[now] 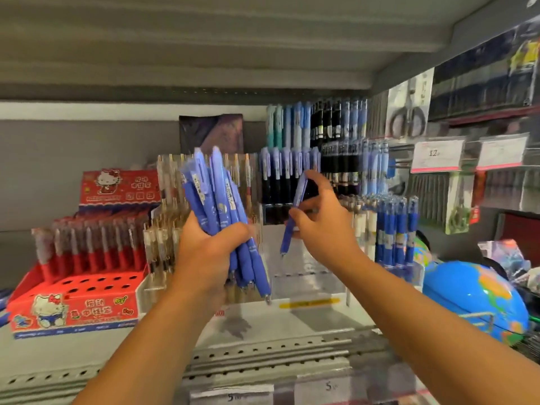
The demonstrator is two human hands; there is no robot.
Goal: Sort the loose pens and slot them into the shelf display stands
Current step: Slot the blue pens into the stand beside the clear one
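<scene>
My left hand (204, 247) has its fingers (233, 233) wrapped tight round a bundle of blue pens (222, 206), tips down, above the shelf (277, 325). My right hand (321, 220) pinches a single blue pen (293, 217) between thumb and forefinger, other fingers spread loose, its tip pointing down over the clear display stand (306, 276), right of the red Hello Kitty stand (73, 305).

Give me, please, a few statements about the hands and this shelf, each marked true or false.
1. The left hand grips a bundle of blue pens. True.
2. The right hand is empty. False: it pinches a single blue pen.
3. The red display stand holds red pens. True.
4. The globe lies left of the red display stand. False: it lies far to its right.
</scene>
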